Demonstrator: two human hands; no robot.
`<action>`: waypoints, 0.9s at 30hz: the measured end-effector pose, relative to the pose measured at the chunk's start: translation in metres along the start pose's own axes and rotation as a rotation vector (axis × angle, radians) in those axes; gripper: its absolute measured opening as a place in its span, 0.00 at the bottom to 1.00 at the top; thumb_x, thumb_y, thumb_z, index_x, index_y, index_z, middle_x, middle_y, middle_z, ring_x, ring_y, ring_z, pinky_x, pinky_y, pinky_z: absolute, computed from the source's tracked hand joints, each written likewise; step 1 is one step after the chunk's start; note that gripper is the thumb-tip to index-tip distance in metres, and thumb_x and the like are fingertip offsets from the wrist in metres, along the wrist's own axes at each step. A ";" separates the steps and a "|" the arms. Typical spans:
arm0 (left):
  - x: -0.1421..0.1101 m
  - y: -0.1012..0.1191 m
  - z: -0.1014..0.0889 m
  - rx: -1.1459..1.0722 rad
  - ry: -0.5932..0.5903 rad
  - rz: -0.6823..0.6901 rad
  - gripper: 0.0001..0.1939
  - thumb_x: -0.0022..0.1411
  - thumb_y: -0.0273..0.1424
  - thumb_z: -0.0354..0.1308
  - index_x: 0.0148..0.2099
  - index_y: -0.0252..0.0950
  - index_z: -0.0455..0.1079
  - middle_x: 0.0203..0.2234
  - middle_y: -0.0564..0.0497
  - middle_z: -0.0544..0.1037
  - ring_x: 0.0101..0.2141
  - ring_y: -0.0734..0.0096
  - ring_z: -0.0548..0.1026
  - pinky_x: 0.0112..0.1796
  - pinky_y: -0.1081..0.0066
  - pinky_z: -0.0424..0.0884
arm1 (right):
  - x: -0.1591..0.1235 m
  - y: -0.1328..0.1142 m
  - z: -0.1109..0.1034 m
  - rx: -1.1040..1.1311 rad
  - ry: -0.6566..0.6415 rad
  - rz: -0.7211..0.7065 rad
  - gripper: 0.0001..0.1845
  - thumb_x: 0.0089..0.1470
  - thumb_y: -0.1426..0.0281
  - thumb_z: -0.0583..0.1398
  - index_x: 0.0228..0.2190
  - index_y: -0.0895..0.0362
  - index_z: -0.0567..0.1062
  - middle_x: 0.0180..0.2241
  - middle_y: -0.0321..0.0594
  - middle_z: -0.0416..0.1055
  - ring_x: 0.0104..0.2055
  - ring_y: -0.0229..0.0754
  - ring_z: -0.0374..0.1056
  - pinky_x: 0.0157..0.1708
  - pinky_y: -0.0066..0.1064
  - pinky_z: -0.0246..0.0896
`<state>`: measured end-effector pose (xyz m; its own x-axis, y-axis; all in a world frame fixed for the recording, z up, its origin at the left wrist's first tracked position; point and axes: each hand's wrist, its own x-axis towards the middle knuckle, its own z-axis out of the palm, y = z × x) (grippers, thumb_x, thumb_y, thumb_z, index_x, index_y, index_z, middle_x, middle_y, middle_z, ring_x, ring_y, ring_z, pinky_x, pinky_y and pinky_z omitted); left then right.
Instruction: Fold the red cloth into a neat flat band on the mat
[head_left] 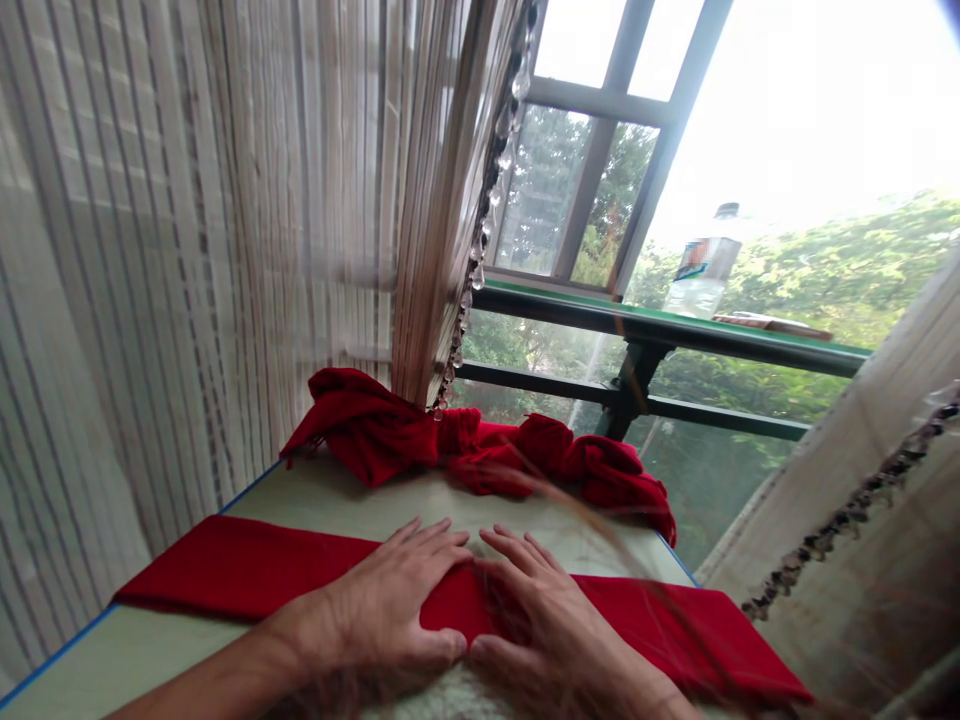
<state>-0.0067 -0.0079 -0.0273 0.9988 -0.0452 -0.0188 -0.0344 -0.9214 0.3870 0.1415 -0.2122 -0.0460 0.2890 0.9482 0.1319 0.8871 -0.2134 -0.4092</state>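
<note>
A long strip of folded red cloth (277,565) lies flat across the pale table (150,650). On its middle rests my left hand (397,590), palm down with the fingers stretched out and the thumb apart. Close beside it my right hand (536,600) lies on the same cloth, its fingers also extended. The two thumbs nearly meet over the red fabric. Strands of blurred hair cross the view in front of my right hand.
Several crumpled red cloths (375,425) sit along the table's far edge. Striped curtains (225,230) with a beaded trim hang at the left, another curtain (847,520) at the right. Beyond stands a green railing (555,308) with a plastic bottle (705,265) on it, below a window.
</note>
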 end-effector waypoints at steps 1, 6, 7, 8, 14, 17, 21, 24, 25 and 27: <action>0.000 0.000 -0.001 0.000 -0.010 -0.004 0.45 0.62 0.47 0.71 0.76 0.39 0.63 0.76 0.42 0.58 0.75 0.44 0.52 0.74 0.49 0.44 | 0.000 -0.001 -0.001 -0.005 -0.007 0.011 0.43 0.51 0.51 0.72 0.65 0.53 0.74 0.74 0.56 0.61 0.78 0.65 0.50 0.75 0.65 0.43; -0.001 0.006 -0.007 -0.007 -0.033 -0.019 0.44 0.63 0.44 0.69 0.76 0.38 0.62 0.77 0.42 0.57 0.76 0.44 0.51 0.74 0.50 0.42 | -0.001 -0.005 -0.012 -0.024 -0.076 0.065 0.43 0.52 0.50 0.71 0.63 0.59 0.74 0.75 0.61 0.58 0.78 0.65 0.48 0.76 0.63 0.43; -0.001 0.006 -0.008 -0.009 -0.033 -0.025 0.44 0.63 0.44 0.69 0.76 0.37 0.62 0.77 0.42 0.57 0.76 0.45 0.51 0.74 0.50 0.42 | -0.002 -0.006 -0.015 -0.028 -0.094 0.075 0.44 0.51 0.49 0.71 0.62 0.59 0.74 0.75 0.62 0.57 0.78 0.66 0.48 0.76 0.64 0.42; -0.001 0.007 -0.008 -0.012 -0.035 -0.030 0.45 0.63 0.44 0.69 0.76 0.36 0.62 0.77 0.41 0.56 0.76 0.46 0.50 0.74 0.50 0.42 | -0.003 -0.006 -0.019 -0.031 -0.111 0.087 0.44 0.51 0.49 0.71 0.62 0.60 0.74 0.75 0.63 0.57 0.78 0.66 0.48 0.76 0.64 0.42; 0.000 0.005 -0.010 -0.036 -0.049 -0.027 0.44 0.62 0.45 0.70 0.76 0.41 0.62 0.77 0.42 0.56 0.76 0.47 0.50 0.74 0.48 0.42 | -0.010 -0.008 -0.039 -0.025 -0.193 0.161 0.41 0.51 0.48 0.72 0.59 0.59 0.76 0.76 0.62 0.53 0.79 0.66 0.45 0.77 0.65 0.34; 0.000 0.004 -0.010 -0.025 -0.053 -0.019 0.45 0.62 0.45 0.70 0.76 0.41 0.62 0.77 0.42 0.57 0.76 0.46 0.50 0.74 0.48 0.42 | -0.013 -0.005 -0.044 0.013 -0.196 0.187 0.43 0.50 0.44 0.72 0.59 0.57 0.76 0.76 0.61 0.53 0.79 0.66 0.43 0.77 0.66 0.35; -0.001 0.006 -0.012 -0.021 -0.062 -0.014 0.45 0.62 0.45 0.70 0.76 0.38 0.62 0.76 0.41 0.57 0.76 0.46 0.51 0.74 0.49 0.42 | -0.016 0.000 -0.048 0.027 -0.207 0.229 0.45 0.47 0.47 0.74 0.59 0.59 0.76 0.77 0.61 0.52 0.80 0.66 0.41 0.77 0.63 0.38; -0.002 0.008 -0.014 -0.029 -0.037 -0.008 0.42 0.64 0.43 0.70 0.75 0.38 0.64 0.76 0.42 0.58 0.76 0.47 0.52 0.74 0.50 0.42 | -0.018 0.006 -0.048 0.061 -0.201 0.234 0.47 0.46 0.47 0.75 0.61 0.58 0.75 0.76 0.60 0.53 0.80 0.66 0.42 0.77 0.62 0.38; -0.003 0.008 -0.015 -0.030 -0.037 -0.006 0.42 0.64 0.43 0.69 0.76 0.38 0.63 0.76 0.43 0.58 0.76 0.47 0.51 0.74 0.50 0.42 | -0.019 0.008 -0.048 0.084 -0.187 0.221 0.46 0.46 0.46 0.74 0.60 0.57 0.76 0.76 0.59 0.55 0.80 0.66 0.43 0.77 0.62 0.39; -0.003 0.009 -0.016 -0.028 -0.060 -0.010 0.44 0.64 0.44 0.70 0.76 0.38 0.62 0.77 0.43 0.57 0.76 0.48 0.50 0.74 0.52 0.40 | -0.020 0.012 -0.047 0.145 -0.131 0.176 0.42 0.50 0.44 0.72 0.59 0.55 0.78 0.75 0.58 0.59 0.78 0.65 0.48 0.76 0.60 0.46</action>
<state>-0.0094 -0.0098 -0.0089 0.9952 -0.0603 -0.0775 -0.0231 -0.9107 0.4124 0.1634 -0.2450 -0.0113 0.3764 0.9240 -0.0672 0.7640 -0.3507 -0.5415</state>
